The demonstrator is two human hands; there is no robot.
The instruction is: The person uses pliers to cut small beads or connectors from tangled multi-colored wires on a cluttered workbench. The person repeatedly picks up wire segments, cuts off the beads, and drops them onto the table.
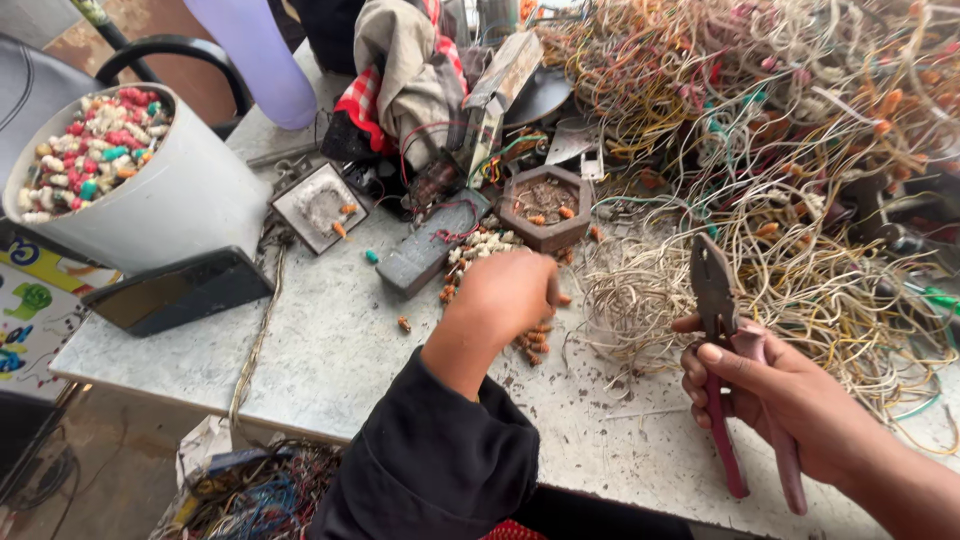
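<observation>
Bench entry: right hand (775,385) gripped pliers (722,330), jaws shut, nothing in them. Left hand (508,295) curled over caps (480,245) on table (330,350); grip hidden, cannot tell. Bucket (130,185) approx. full of caps; wire heap (780,150) still large, so much left.

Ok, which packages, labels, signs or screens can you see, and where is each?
Phone: dark, blank screen, flat rectangle lying at the table's left edge, below the white bucket.
Printed sheet: far left, under the table edge, colourful cartoon shapes on white and yellow.
Nothing else labelled shows.
</observation>
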